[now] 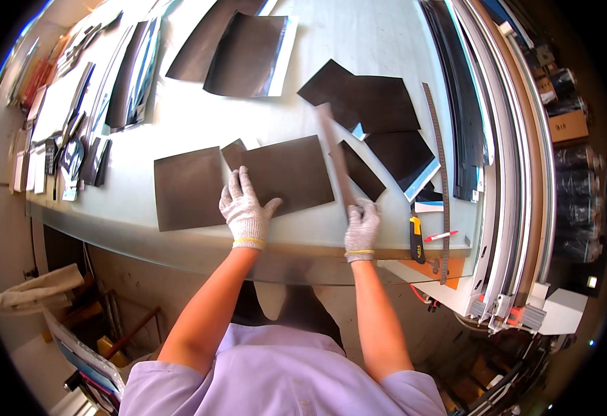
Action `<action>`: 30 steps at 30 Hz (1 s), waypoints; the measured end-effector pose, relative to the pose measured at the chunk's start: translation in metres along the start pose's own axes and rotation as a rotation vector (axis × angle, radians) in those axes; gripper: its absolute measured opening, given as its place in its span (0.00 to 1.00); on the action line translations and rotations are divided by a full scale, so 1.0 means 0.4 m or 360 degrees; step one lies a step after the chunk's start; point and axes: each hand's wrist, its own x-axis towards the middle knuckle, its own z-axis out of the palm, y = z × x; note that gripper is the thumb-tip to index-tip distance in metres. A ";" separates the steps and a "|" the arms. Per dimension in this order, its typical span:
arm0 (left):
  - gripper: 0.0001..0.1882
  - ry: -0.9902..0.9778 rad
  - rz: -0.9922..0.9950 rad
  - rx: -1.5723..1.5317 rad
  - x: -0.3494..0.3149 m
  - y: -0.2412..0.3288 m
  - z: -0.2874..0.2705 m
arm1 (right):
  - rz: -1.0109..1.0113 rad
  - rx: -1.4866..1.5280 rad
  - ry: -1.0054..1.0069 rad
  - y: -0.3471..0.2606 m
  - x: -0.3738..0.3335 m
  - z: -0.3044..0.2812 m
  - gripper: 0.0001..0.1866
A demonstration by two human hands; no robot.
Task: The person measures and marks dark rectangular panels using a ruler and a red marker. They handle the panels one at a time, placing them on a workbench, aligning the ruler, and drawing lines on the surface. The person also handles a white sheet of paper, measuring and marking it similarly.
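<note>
My left hand [244,208], in a pale knitted glove, lies with fingers stretched out at the left edge of a dark rectangular sheet [293,173]. Left of it lies another dark sheet [188,188], and a small dark piece [232,154] pokes out behind the two. My right hand [362,225], gloved alike, is closed round the near end of a long, narrow brown strip [338,156]. The strip is slightly blurred and points away from me, just past the right edge of the rectangular sheet. A dark offcut [362,173] lies right of the strip.
At the right lie a yellow-and-black utility knife [416,239], a red-and-white pen [442,236] and a long ruler [440,152]. Overlapping dark pieces [380,100] are beyond the strip. Curled dark sheets [248,55] lie farther back. Long rails [511,139] run along the table's right side.
</note>
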 end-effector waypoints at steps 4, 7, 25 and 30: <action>0.56 -0.0076 -0.0014 -0.0033 -0.006 -0.010 -0.020 | 0.0004 -0.0433 0.0226 -0.013 0.044 -0.032 0.15; 0.56 -0.0140 -0.0022 -0.0020 -0.010 -0.013 -0.022 | -0.0428 -0.0890 0.0272 -0.056 0.046 -0.013 0.21; 0.11 0.0098 -0.0794 -0.1616 -0.023 -0.463 -0.255 | -0.0748 -0.0583 -0.0403 -0.200 -0.123 0.173 0.23; 0.17 -0.0149 -0.0684 -0.1589 0.045 -0.672 -0.251 | -0.0901 -0.1022 -0.0379 -0.204 -0.076 0.248 0.24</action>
